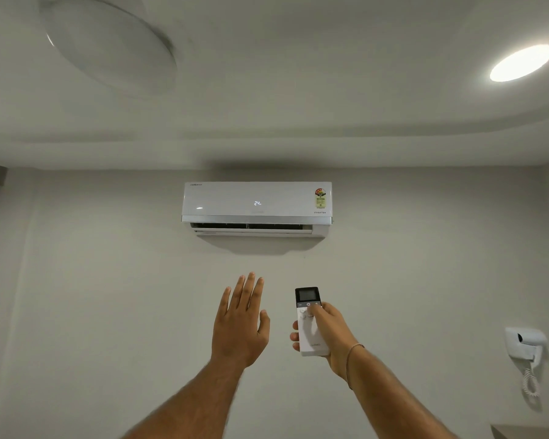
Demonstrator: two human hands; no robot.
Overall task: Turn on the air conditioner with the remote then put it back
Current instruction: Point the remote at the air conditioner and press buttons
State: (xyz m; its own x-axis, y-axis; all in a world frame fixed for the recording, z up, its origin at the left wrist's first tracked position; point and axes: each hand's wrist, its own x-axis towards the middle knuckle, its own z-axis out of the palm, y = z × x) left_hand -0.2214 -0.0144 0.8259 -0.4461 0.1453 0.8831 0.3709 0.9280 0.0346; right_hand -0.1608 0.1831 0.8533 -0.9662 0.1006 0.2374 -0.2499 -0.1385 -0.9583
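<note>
Pale wall (pixel 108 280) under a white ceiling with a spinning fan (pixel 108 45) and lit round lamp (pixel 520 62). Mounted high, air conditioner (pixel 256 204) showing 24, flap open. Lower right, wall-hung hair dryer (pixel 525 343). Raised left hand (pixel 240 324), fingers spread, empty. Right hand (pixel 327 332) clasped around white remote (pixel 309 321), thumb on buttons, aimed upward.

Plain pale wall (pixel 108 280), stepped white ceiling (pixel 282 74) — lit round downlight (pixel 521 62), spinning ceiling fan (pixel 108 45)
</note>
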